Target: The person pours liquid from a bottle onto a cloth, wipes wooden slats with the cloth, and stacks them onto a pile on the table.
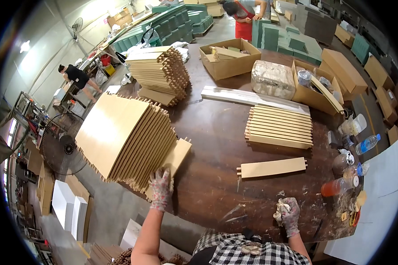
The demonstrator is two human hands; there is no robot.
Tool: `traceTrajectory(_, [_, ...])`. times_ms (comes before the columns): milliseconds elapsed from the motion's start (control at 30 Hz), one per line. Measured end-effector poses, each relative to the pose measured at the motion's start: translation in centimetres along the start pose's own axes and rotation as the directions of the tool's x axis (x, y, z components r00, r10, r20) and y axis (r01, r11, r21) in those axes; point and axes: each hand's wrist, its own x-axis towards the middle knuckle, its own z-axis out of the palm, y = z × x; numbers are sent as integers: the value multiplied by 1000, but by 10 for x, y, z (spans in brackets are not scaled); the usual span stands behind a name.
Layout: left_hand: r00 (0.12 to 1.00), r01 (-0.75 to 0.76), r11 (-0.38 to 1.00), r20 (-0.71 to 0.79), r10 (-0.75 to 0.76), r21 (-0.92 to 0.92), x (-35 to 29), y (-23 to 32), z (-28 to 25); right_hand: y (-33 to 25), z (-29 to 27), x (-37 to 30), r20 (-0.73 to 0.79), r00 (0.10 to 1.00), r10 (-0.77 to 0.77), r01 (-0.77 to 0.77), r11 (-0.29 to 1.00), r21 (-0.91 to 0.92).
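My left hand (160,187), in a flower-patterned glove, lies with its fingers stretched over the near end of a pale wooden slat (177,154). That slat lies low against the right side of a tall stack of similar slats (115,134), which have dowel pegs at their ends. In my right hand (290,217), also gloved, a crumpled off-white rag (279,211) is held above the table's near edge. Ahead of it, one slat (273,168) lies alone, pegs sticking out at both ends. Beyond that sits a row of slats (278,128) packed side by side.
The dark brown table (212,176) also bears another slat stack (157,73), a long whitish board (252,98), open cartons (230,66) and a wrapped bundle (273,79). Bottles (340,186) line its right edge. A floor fan (66,145) stands left. Two people are farther off.
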Motion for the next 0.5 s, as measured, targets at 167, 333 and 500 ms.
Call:
traceTrajectory(167, [994, 107, 983, -49, -101, 148, 14, -13, 37, 0, -7, 1, 7, 997, 78, -79, 996, 44])
traceTrajectory(333, [960, -63, 992, -278, 31, -106, 18, 15, 24, 8, -19, 13, -74, 984, 160, -146, 975, 165])
traceTrajectory(500, [873, -477, 654, -229, 431, -587, 27, 154, -8, 13, -36, 73, -198, 962, 188, -170, 980, 108])
